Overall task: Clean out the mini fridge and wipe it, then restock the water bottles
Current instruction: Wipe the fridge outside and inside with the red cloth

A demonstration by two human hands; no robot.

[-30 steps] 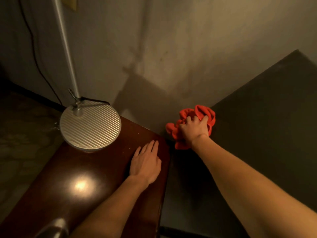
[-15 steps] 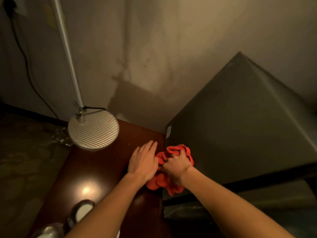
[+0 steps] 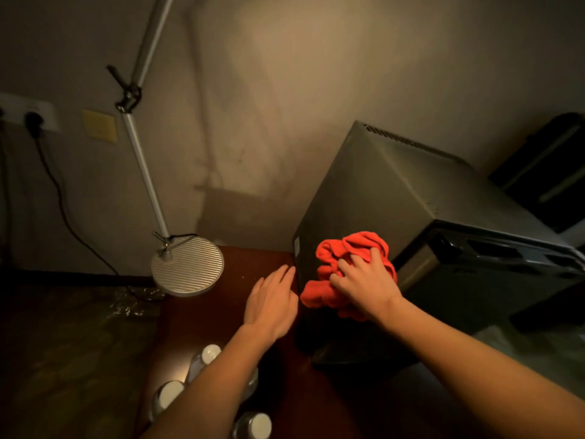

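Hands: right [image 3: 364,282] presses cloth [image 3: 348,248] on fridge [image 3: 395,198]; left [image 3: 272,301] flat beside lamp base [image 3: 188,264].

The cloth [image 3: 351,274] is soft red fabric, crumpled. The mini fridge [image 3: 395,198] shows a matt, smooth casing and a glossy black door edge. The tabletop [image 3: 221,315] is polished dark wood. The lamp base [image 3: 187,264] at centre left is ribbed, brushed metal.

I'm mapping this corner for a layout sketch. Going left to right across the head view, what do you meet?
Wall socket → yellow note → lamp base → left hand → red cloth under the right hand → mini fridge.
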